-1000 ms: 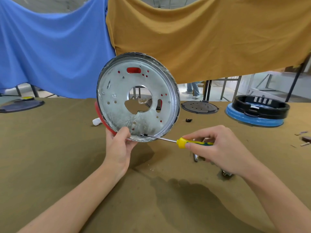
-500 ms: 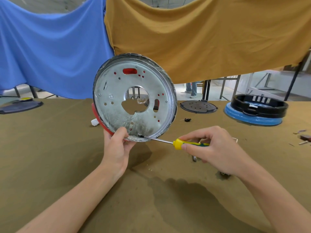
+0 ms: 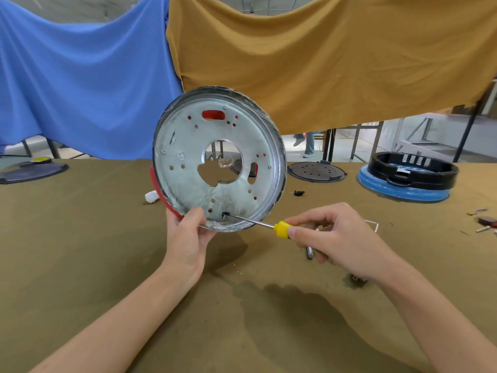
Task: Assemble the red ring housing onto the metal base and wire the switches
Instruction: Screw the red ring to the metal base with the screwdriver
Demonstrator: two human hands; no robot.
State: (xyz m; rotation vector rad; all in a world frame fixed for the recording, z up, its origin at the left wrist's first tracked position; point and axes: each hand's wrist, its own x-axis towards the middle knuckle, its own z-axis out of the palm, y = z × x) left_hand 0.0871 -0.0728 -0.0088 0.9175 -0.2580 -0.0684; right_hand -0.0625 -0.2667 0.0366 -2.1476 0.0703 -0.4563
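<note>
Metal base [image 3: 188, 146]: we see a round, silvery disc held up on edge above the table, its flat face turned to us, with a big irregular opening in the middle and many small holes
Red ring housing [image 3: 158, 191]: it sits behind the base; we catch a red arc past the lower left rim, and red shows through a slot near the top and through several small holes
Left hand [image 3: 188, 238]: we see it gripping the bottom edge of the assembly, thumb pressed flat on the front of the base, the other fingers curled out of sight behind
Screwdriver [image 3: 279, 229]: yellow handle with a thin steel shaft that slants up and left; its tip meets a small dark screw [image 3: 225, 215] low on the base face, just right of the left thumb
Right hand [image 3: 338, 238]: its fingers are curled round the screwdriver handle, which we see only at its yellow front end
Table [image 3: 80, 238]: covered in olive-brown cloth; both forearms reach over it, and small metal bits lie partly hidden under the right hand
Black ring on blue base [image 3: 408, 179]: stands far right on the table, well apart from the work
Dark perforated disc [image 3: 317, 172]: lies flat beyond the base, to its right
Small black part [image 3: 299, 193]: on the cloth between the base and that disc
White piece [image 3: 152, 196]: peeks out at the lower left, just beside the red arc
Dark lid [image 3: 32, 170]: far left edge of the table
Backdrop: a blue cloth [image 3: 80, 76] on the left and a mustard cloth [image 3: 322, 63] on the right hang behind
</note>
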